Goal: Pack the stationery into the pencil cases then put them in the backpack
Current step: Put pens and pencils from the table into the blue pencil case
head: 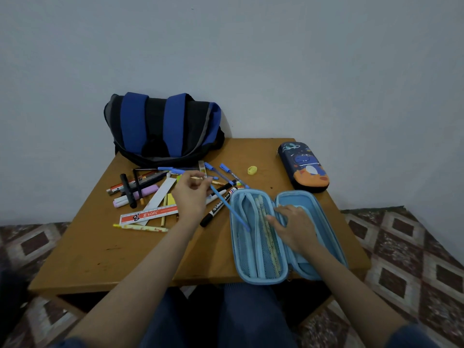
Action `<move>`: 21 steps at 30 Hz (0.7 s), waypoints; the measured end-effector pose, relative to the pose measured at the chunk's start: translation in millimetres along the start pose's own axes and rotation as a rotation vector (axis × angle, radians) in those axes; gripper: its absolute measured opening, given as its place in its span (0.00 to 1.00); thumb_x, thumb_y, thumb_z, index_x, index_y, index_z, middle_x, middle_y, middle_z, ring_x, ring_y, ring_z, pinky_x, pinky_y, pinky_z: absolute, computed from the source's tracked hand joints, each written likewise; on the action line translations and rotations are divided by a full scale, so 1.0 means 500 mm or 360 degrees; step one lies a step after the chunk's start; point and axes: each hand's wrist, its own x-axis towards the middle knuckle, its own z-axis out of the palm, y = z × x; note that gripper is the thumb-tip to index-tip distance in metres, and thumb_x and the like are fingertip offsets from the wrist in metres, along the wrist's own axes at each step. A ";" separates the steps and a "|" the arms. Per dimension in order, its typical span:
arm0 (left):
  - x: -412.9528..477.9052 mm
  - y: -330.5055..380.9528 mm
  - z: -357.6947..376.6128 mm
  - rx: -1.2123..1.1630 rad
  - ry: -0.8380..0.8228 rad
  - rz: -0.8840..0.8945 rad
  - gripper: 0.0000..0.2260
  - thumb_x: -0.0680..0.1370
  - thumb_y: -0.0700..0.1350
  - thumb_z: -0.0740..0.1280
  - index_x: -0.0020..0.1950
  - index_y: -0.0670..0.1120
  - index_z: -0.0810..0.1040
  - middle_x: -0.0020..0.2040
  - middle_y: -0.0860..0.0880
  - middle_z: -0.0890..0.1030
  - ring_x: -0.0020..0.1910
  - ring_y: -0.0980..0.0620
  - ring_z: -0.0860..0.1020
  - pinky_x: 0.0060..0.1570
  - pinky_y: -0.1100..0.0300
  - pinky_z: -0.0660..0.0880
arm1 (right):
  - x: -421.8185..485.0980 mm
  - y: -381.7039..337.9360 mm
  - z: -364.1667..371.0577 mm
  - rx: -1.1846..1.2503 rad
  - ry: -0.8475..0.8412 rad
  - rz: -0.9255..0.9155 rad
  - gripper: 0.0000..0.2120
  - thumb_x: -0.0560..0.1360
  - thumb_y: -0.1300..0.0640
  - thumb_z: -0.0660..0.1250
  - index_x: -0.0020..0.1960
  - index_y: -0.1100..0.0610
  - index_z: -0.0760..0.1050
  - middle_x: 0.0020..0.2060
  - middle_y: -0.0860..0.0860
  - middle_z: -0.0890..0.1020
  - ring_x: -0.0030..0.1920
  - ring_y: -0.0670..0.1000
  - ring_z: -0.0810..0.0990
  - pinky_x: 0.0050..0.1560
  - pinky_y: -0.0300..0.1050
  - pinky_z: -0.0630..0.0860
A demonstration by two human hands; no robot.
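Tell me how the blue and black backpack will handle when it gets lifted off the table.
The backpack sags in soft folds against the wall, so it will probably be floppy and fold when lifted. It looks slack rather than bulging, so it is likely light. Its fabric seems unlikely to slip or roll.

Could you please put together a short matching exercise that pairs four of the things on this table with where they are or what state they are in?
Things:
1. backpack
2. dinosaur pencil case
3. light blue pencil case
4. blue pen

Places or states:
a. lying open at the near edge of the table
b. held in the left hand, one end over the open case
c. standing at the far left corner
d. closed, at the far right

Pairs: 1-c, 2-d, 3-a, 4-b.
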 end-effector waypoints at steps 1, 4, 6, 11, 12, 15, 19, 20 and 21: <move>-0.002 -0.004 0.013 0.0006 -0.0026 -0.0018 0.05 0.75 0.37 0.69 0.45 0.45 0.75 0.37 0.47 0.79 0.39 0.52 0.81 0.35 0.67 0.79 | 0.000 0.002 0.000 0.0000 -0.0012 0.0010 0.24 0.76 0.42 0.61 0.64 0.58 0.75 0.61 0.54 0.77 0.62 0.55 0.72 0.63 0.49 0.68; -0.007 -0.016 0.049 -0.0014 -0.0202 -0.0155 0.05 0.75 0.35 0.69 0.43 0.44 0.75 0.37 0.45 0.78 0.38 0.50 0.81 0.35 0.63 0.81 | 0.001 0.003 0.000 -0.0006 -0.0037 0.0025 0.24 0.77 0.41 0.59 0.65 0.57 0.74 0.62 0.53 0.76 0.64 0.55 0.71 0.64 0.48 0.66; -0.014 -0.025 0.074 0.0074 -0.0354 -0.0228 0.04 0.74 0.35 0.69 0.43 0.42 0.76 0.39 0.42 0.78 0.38 0.49 0.80 0.33 0.63 0.80 | 0.004 0.002 -0.002 0.0019 -0.0051 0.0052 0.24 0.77 0.41 0.58 0.65 0.56 0.74 0.62 0.53 0.76 0.64 0.55 0.71 0.64 0.49 0.66; -0.046 -0.058 0.121 0.0422 -0.0638 -0.0399 0.07 0.75 0.37 0.69 0.52 0.41 0.80 0.49 0.43 0.81 0.38 0.54 0.80 0.43 0.59 0.80 | 0.006 0.000 -0.006 0.0027 -0.0030 0.0065 0.24 0.78 0.42 0.58 0.64 0.56 0.75 0.60 0.53 0.77 0.61 0.55 0.72 0.61 0.47 0.67; -0.052 -0.063 0.128 0.0529 -0.0704 -0.0409 0.08 0.75 0.37 0.68 0.54 0.40 0.80 0.50 0.43 0.82 0.39 0.53 0.80 0.45 0.58 0.80 | 0.005 0.000 -0.006 0.0020 -0.0026 0.0062 0.23 0.78 0.42 0.58 0.64 0.56 0.75 0.60 0.53 0.77 0.61 0.54 0.72 0.60 0.46 0.67; -0.064 -0.068 0.132 0.0884 -0.0800 -0.0308 0.11 0.78 0.39 0.65 0.59 0.40 0.79 0.48 0.42 0.83 0.39 0.49 0.82 0.49 0.57 0.80 | 0.005 0.002 -0.005 0.0008 -0.0038 0.0066 0.23 0.78 0.42 0.58 0.64 0.56 0.75 0.60 0.53 0.77 0.62 0.54 0.72 0.60 0.46 0.67; -0.078 -0.049 0.122 0.0965 -0.0825 -0.0269 0.12 0.79 0.45 0.64 0.60 0.41 0.77 0.45 0.42 0.84 0.35 0.51 0.81 0.40 0.61 0.79 | 0.006 0.001 -0.006 0.0004 -0.0031 0.0066 0.23 0.78 0.42 0.58 0.64 0.57 0.75 0.60 0.53 0.77 0.61 0.54 0.72 0.60 0.46 0.67; -0.082 -0.045 0.119 0.0974 -0.0857 -0.0292 0.12 0.78 0.46 0.66 0.58 0.42 0.76 0.46 0.43 0.83 0.36 0.51 0.82 0.40 0.60 0.79 | 0.007 -0.001 -0.006 0.0006 -0.0030 0.0067 0.23 0.78 0.42 0.58 0.64 0.57 0.75 0.60 0.53 0.78 0.61 0.55 0.72 0.60 0.47 0.67; -0.087 -0.042 0.118 0.0973 -0.0911 -0.0331 0.12 0.77 0.47 0.67 0.57 0.41 0.76 0.46 0.43 0.83 0.36 0.51 0.81 0.41 0.59 0.80 | 0.007 -0.001 -0.006 0.0008 -0.0030 0.0076 0.23 0.78 0.42 0.58 0.64 0.57 0.75 0.60 0.53 0.77 0.62 0.55 0.72 0.61 0.47 0.67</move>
